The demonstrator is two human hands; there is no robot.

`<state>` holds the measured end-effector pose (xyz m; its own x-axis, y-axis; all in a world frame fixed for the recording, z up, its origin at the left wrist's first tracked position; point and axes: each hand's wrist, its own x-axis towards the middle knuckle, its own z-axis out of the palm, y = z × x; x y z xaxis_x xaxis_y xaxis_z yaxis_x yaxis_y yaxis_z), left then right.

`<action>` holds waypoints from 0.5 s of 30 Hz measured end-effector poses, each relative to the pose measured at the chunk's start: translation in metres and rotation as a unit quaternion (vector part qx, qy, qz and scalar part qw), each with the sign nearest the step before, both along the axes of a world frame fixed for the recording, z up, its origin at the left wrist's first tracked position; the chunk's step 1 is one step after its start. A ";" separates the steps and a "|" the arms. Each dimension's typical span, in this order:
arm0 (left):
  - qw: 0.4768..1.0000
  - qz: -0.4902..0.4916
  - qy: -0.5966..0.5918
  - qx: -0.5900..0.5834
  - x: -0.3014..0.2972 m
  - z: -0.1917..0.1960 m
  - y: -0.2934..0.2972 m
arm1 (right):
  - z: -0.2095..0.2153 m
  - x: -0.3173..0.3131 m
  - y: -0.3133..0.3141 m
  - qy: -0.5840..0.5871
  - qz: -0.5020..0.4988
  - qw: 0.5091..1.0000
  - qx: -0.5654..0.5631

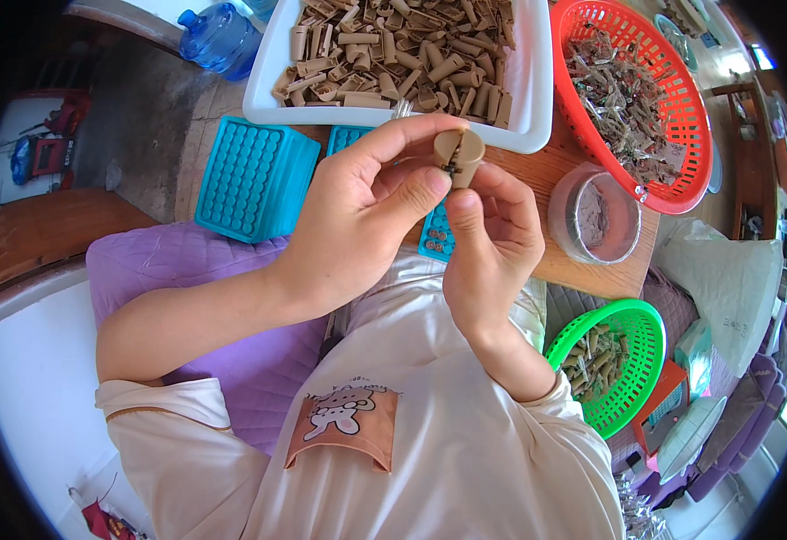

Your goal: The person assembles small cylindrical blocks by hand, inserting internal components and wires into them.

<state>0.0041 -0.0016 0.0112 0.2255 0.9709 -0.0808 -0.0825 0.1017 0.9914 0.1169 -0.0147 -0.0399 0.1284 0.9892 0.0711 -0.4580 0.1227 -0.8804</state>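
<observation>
Left hand (357, 211), right hand (488, 229): both closed on one tan slotted cylinder (458, 156), held centre above table edge.
Blue grid tray (251, 180), left: cells seen mostly unfilled.
White tray (533, 90), far: tan pieces heaped, much judged left.
Green basket (637, 360), near right: partly filled.
Red basket (691, 117), far right: small metal parts.

We see a bright, daylit scene with strong, saturated colours, the light seeming to come from the far right, where the white tray's rim (532, 81) and the surfaces beyond the red basket (682, 108) wash out into glare. Soft shadows fall under the hands, and the centre is sharp. Towards the rim, straight edges bow strongly, detail smears, and a black border closes off the corners, darkest on the left side.
</observation>
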 end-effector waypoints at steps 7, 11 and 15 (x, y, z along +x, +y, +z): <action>0.999 0.018 -0.023 -0.029 -0.001 -0.004 0.002 | 0.000 -0.007 0.002 -0.009 -0.011 1.000 0.005; 0.999 0.014 -0.041 -0.018 -0.002 0.001 0.004 | 0.002 -0.004 0.001 0.054 -0.006 0.999 0.001; 0.999 0.021 -0.044 0.001 -0.002 -0.002 0.004 | 0.004 -0.003 0.002 -0.015 -0.005 1.000 -0.007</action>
